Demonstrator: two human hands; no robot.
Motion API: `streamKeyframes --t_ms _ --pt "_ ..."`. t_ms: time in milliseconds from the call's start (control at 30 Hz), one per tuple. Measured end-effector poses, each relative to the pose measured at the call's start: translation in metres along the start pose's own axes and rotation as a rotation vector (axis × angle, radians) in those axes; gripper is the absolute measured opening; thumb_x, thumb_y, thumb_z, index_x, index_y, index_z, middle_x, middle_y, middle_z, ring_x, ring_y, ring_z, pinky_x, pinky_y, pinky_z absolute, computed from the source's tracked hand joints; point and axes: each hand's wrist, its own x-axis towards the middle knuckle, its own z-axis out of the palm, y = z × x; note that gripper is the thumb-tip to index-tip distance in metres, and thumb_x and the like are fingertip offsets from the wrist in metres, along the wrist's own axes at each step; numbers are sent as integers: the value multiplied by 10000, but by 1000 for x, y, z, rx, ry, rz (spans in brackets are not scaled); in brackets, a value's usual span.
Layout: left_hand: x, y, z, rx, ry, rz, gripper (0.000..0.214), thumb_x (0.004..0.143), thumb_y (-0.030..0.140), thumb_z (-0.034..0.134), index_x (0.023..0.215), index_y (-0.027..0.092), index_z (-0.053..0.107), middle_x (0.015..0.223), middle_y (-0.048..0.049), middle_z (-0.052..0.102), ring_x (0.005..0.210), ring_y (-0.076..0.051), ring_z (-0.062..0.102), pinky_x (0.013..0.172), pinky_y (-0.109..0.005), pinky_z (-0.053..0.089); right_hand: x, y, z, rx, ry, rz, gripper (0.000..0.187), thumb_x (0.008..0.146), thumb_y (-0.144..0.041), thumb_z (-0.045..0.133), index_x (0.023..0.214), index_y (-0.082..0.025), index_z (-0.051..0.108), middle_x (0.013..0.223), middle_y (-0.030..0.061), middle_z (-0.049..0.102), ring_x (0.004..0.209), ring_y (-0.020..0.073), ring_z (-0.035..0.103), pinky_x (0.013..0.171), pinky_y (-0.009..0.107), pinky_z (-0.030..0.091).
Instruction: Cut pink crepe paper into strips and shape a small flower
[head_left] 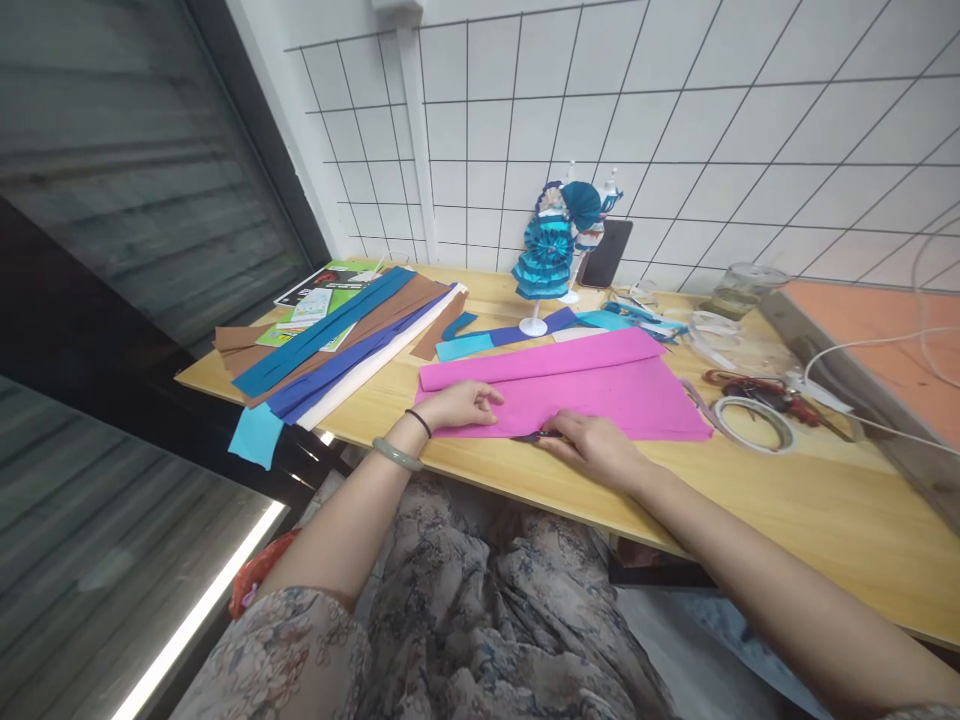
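Note:
A sheet of bright pink crepe paper (pixel 592 392) lies on the table, with a long fold or strip of the same colour along its far side. My left hand (pixel 466 404) rests on the left part of the sheet, fingers loosely bent and apart, holding nothing. A beaded bracelet and a dark band circle that wrist. In my right hand (pixel 592 447) is a pair of dark scissors (pixel 531 437), gripped at the sheet's near edge. Their blades point left, toward my left hand; the handles are mostly hidden by my fingers.
Teal, brown, blue and white paper strips (pixel 337 335) lie on the left, over green printed packs. Behind the sheet stands a small dress form (pixel 544 255) in pleated blue paper, beside a phone (pixel 606 255). A tape roll (pixel 753 424) and an orange-topped box (pixel 877 335) are right.

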Motion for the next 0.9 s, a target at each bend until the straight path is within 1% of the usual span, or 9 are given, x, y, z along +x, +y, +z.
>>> streamKeyframes --t_ms 200,433,567,733,900 --pt "0 0 -2 4 -13 -8 474 662 276 640 1097 105 559 654 24 522 578 -81 460 560 -202 360 0 1 1 12 5 0 305 882 -417 392 938 -189 585 870 69 646 789 185 605 701 293 431" --pt "0 1 -3 -13 -22 9 464 668 268 643 1092 98 563 681 11 548 602 -86 481 617 -218 387 5 -3 2 5 -5 -6 324 879 -433 393 955 -181 581 891 73 649 792 195 609 692 298 431" --pt "-1 2 -2 -11 -27 5 451 679 249 629 1096 91 560 667 16 535 594 -82 473 616 -217 387 6 -4 4 21 -6 -4 321 882 -430 390 959 -181 576 895 70 648 794 189 613 696 290 432" --pt "0 0 -2 -11 -11 15 459 668 277 646 1083 96 568 648 25 522 582 -80 466 621 -221 389 4 -3 3 24 0 -11 307 885 -410 387 937 -180 583 859 73 650 778 187 612 695 293 431" --pt "2 -4 -2 -27 -9 29 468 657 286 662 1078 103 568 673 18 536 588 -82 477 610 -219 388 4 -5 4 41 5 -4 312 877 -428 397 959 -186 576 891 73 647 792 189 612 694 292 435"
